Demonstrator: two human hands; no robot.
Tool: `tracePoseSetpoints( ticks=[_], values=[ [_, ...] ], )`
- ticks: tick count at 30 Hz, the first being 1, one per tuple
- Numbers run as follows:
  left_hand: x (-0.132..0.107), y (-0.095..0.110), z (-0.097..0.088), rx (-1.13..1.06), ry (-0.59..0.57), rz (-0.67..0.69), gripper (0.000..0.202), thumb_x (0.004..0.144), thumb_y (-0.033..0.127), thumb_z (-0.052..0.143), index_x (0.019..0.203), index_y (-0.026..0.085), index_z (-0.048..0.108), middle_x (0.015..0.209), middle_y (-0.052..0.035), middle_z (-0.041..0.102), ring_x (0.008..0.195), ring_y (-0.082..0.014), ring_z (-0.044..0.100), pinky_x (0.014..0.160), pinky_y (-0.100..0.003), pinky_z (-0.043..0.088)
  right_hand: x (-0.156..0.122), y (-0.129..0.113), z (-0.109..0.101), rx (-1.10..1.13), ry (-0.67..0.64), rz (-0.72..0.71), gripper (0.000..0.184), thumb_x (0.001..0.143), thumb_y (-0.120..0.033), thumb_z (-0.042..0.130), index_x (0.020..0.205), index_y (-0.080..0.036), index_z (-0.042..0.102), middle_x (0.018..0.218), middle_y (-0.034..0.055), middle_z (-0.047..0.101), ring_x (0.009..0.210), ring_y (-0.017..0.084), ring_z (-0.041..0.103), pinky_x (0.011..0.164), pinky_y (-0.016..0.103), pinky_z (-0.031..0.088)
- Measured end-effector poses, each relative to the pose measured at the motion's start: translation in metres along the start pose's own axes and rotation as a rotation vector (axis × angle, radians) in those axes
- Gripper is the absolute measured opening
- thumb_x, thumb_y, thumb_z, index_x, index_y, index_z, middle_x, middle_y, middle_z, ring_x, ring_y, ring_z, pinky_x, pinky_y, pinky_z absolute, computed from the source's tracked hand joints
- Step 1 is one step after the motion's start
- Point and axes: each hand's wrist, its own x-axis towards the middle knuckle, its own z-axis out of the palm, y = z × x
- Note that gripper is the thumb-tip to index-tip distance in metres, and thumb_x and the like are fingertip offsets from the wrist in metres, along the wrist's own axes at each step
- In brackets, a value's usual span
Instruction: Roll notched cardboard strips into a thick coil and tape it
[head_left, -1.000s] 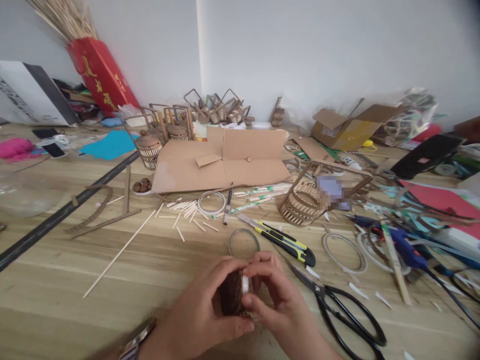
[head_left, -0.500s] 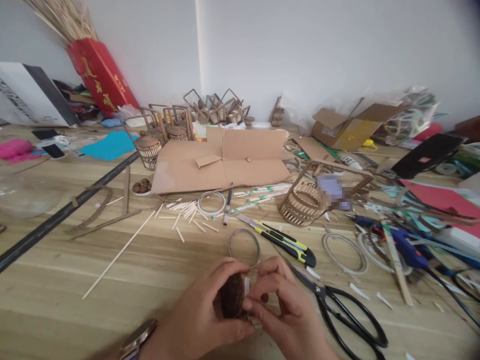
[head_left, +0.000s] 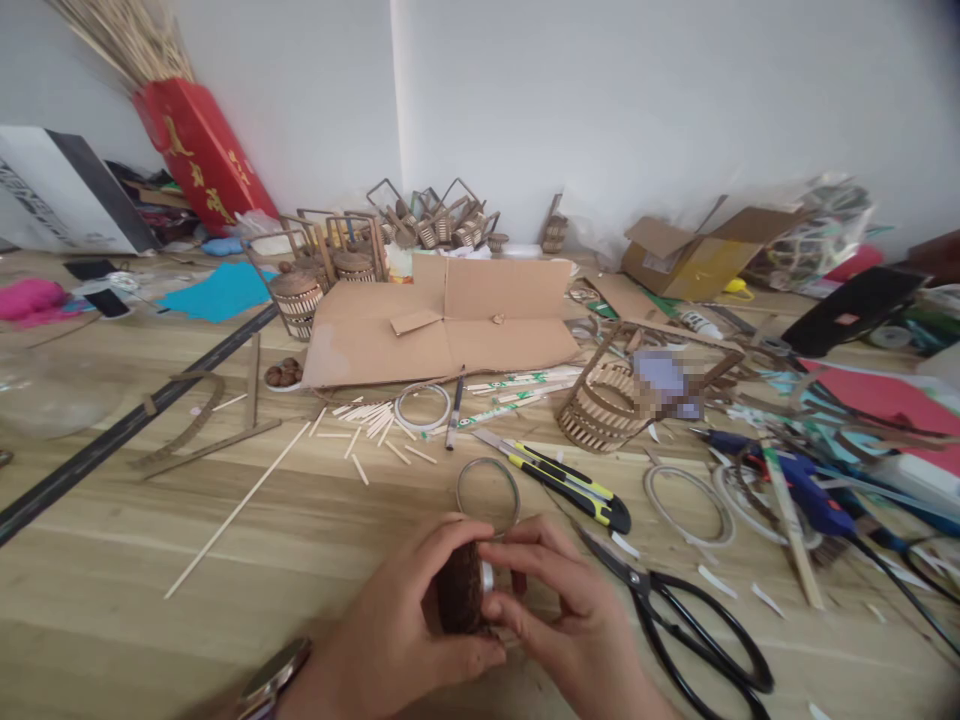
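Near the table's front edge my left hand [head_left: 405, 630] wraps round a small dark brown round piece [head_left: 459, 600], thumb below and fingers on top. My right hand [head_left: 570, 625] pinches a narrow white strip [head_left: 488, 576] against that piece's right edge. A watch [head_left: 270, 685] sits on my left wrist. Just beyond my fingers lies a thin grey ring [head_left: 488, 494] on the wooden table [head_left: 150, 560].
Black scissors [head_left: 675, 620] lie right of my hands, a yellow-black utility knife [head_left: 570, 480] beyond them. A flat cardboard sheet [head_left: 442, 320], small woven baskets [head_left: 296, 298], loose sticks [head_left: 375, 420], tape rings [head_left: 688, 500] and a blue glue gun [head_left: 802, 490] crowd the middle and right.
My right hand's fingers have shifted slightly down and left along the brown piece's edge, pressing the white strip. The left hand keeps its hold.
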Motion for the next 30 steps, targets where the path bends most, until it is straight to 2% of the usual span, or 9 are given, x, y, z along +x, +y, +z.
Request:
tracePoseSetpoints(
  ticks=[5, 10, 13, 16, 21, 26, 30],
  values=[
    [0.0, -0.002, 0.001, 0.052, 0.026, -0.007, 0.062, 0.077, 0.038, 0.081, 0.131, 0.032, 0.051, 0.132, -0.0033, 0.058, 0.119, -0.024, 0.057, 0.097, -0.028, 0.047, 0.005, 0.002, -0.01, -0.072, -0.044, -0.027, 0.023, 0.087, -0.038, 0.07, 0.109, -0.032, 0.074, 0.091, 0.0041, 0.069, 0.085, 0.016, 0.067, 0.073, 0.023, 0.056],
    [0.001, 0.001, 0.002, 0.177, 0.001, -0.034, 0.063, 0.074, 0.031, 0.083, 0.13, 0.028, 0.054, 0.133, -0.0071, 0.058, 0.122, -0.0267, 0.056, 0.101, -0.033, 0.047, 0.005, 0.001, -0.013, -0.03, 0.018, 0.02, 0.01, 0.088, -0.021, 0.067, 0.091, -0.028, 0.074, 0.079, -0.0001, 0.07, 0.074, 0.013, 0.066, 0.069, 0.02, 0.053],
    [0.001, -0.001, 0.003, 0.241, 0.011, -0.058, 0.065, 0.071, 0.019, 0.082, 0.13, 0.028, 0.055, 0.137, -0.0084, 0.055, 0.127, -0.0283, 0.054, 0.103, -0.035, 0.047, 0.003, -0.003, -0.008, 0.024, 0.0, 0.125, 0.003, 0.083, -0.022, 0.071, 0.081, -0.023, 0.073, 0.07, -0.0004, 0.07, 0.065, 0.013, 0.066, 0.063, 0.021, 0.053],
    [0.0, -0.005, 0.004, 0.297, 0.071, -0.063, 0.067, 0.07, 0.008, 0.074, 0.131, 0.028, 0.054, 0.139, -0.009, 0.054, 0.128, -0.0291, 0.053, 0.106, -0.04, 0.046, 0.001, -0.007, -0.003, 0.023, -0.036, 0.29, 0.006, 0.08, -0.024, 0.071, 0.075, -0.019, 0.073, 0.066, 0.0016, 0.071, 0.061, 0.015, 0.066, 0.058, 0.022, 0.053],
    [-0.001, -0.008, 0.004, 0.376, 0.148, -0.041, 0.069, 0.068, 0.001, 0.065, 0.131, 0.028, 0.053, 0.138, -0.0103, 0.054, 0.128, -0.0305, 0.054, 0.106, -0.045, 0.047, -0.001, -0.011, 0.0, -0.078, -0.076, 0.391, 0.01, 0.08, -0.021, 0.065, 0.075, -0.019, 0.073, 0.062, 0.0012, 0.07, 0.056, 0.015, 0.064, 0.055, 0.021, 0.051],
    [0.0, -0.009, 0.007, 0.419, 0.167, -0.034, 0.07, 0.068, 0.0, 0.064, 0.132, 0.027, 0.053, 0.138, -0.0111, 0.055, 0.127, -0.0309, 0.055, 0.104, -0.045, 0.049, -0.008, -0.009, 0.005, -0.158, -0.06, 0.395, 0.015, 0.085, -0.024, 0.059, 0.082, -0.021, 0.073, 0.065, -0.0004, 0.07, 0.057, 0.013, 0.062, 0.055, 0.02, 0.049],
    [0.0, -0.012, 0.009, 0.443, 0.185, -0.019, 0.069, 0.068, 0.001, 0.066, 0.131, 0.025, 0.054, 0.137, -0.0128, 0.055, 0.127, -0.0327, 0.056, 0.104, -0.047, 0.049, -0.011, -0.007, 0.009, -0.196, -0.009, 0.371, 0.013, 0.085, -0.023, 0.059, 0.08, -0.021, 0.071, 0.064, -0.0011, 0.068, 0.056, 0.013, 0.062, 0.054, 0.02, 0.048]
  ],
)
